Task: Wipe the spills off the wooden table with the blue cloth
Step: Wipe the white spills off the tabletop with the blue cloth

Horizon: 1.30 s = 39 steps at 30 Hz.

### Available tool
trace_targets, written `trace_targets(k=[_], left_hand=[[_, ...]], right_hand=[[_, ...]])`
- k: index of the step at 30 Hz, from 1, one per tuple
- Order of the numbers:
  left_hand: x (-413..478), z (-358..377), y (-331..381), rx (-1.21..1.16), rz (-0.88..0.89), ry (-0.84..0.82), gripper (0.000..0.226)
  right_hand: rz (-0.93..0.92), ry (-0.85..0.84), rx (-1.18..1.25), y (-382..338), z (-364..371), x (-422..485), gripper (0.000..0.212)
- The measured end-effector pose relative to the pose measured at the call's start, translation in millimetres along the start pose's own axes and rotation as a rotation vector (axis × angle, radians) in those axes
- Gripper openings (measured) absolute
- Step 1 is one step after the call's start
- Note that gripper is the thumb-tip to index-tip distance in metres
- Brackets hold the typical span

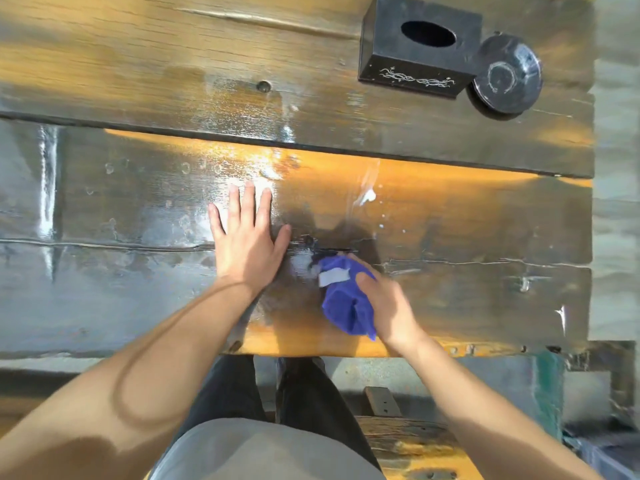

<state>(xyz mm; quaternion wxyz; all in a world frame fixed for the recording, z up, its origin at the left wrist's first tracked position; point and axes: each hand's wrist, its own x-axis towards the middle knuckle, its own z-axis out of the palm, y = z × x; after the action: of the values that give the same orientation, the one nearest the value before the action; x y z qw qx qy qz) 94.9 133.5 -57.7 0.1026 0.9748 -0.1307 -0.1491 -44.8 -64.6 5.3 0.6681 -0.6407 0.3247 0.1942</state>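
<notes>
The wooden bench [450, 220] is built of heavy planks with dark seams between them. Its surface is glossy and wet-looking in the central area.

**Left hand.** The left hand [247, 244] lies palm-down on the bench, flat against the wood. Its fingers [247, 202] are straight, spread slightly apart and hold nothing. The thumb points right, toward the cloth, but does not touch it.

**Right hand.** The right hand [384, 299] is clamped on the blue cloth [346, 303]. The hand is motion-blurred. The cloth is bunched into a wad and sits to the left of the palm, pressed against the bench near the front edge. The thumb crosses over the top of the wad; the other fingers curl round its far side, with one fingertip showing beyond the upper end. A loose corner hangs out below the heel of the hand. A pale label or patch lies on the upper part of the cloth.

**Spills.** A white spill [367, 196] lies on the bench beyond the cloth, well apart from it, with smaller white droplets scattered to its right and below.

**Other items.** A black tissue box [415, 50] stands at the far right of the bench. A black round dish [505, 76] sits just beside it, on its right.
</notes>
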Motion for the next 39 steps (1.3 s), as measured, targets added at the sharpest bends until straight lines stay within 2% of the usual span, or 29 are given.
trace_targets(k=[2, 4, 7, 10, 12, 15, 18, 23, 29, 33, 36, 39], left_hand=[[1, 4, 1, 0.053, -0.018, -0.003, 0.076], [3, 6, 2, 0.075, -0.020, -0.005, 0.076], [3, 8, 2, 0.078, -0.018, -0.006, 0.076], [4, 8, 3, 0.077, -0.029, -0.002, 0.076], [3, 10, 4, 0.083, -0.036, 0.011, 0.076], [3, 11, 4, 0.083, -0.034, 0.021, 0.076], [3, 11, 4, 0.079, -0.034, 0.020, 0.075], [1, 9, 5, 0.078, -0.033, 0.021, 0.074], [2, 9, 6, 0.081, -0.051, 0.021, 0.074], [1, 8, 7, 0.065, -0.049, 0.028, 0.074], [0, 8, 7, 0.054, -0.048, 0.029, 0.074], [0, 5, 6, 0.040, -0.052, 0.023, 0.074]], right_hand=[[-0.075, 0.254, -0.055, -14, -38, 7, 0.049], [-0.158, 0.432, -0.195, -32, -76, 29, 0.056], [-0.277, 0.506, -0.538, -59, -122, 86, 0.055], [-0.224, 0.517, -0.953, -72, -142, 142, 0.059], [-0.206, 0.529, -1.118, -73, -138, 164, 0.057], [-0.258, 0.493, -1.213, -84, -115, 182, 0.059], [-0.352, 0.371, -1.306, -88, -89, 187, 0.062], [-0.580, 0.145, -1.491, -49, -53, 155, 0.064], [-0.755, 0.024, -1.475, 8, -49, 94, 0.053], [-0.769, -0.012, -1.430, 50, -54, 50, 0.051], [-0.716, 0.043, -1.262, 83, -62, 16, 0.057], [-0.561, 0.161, -0.939, 102, -82, -11, 0.054]])
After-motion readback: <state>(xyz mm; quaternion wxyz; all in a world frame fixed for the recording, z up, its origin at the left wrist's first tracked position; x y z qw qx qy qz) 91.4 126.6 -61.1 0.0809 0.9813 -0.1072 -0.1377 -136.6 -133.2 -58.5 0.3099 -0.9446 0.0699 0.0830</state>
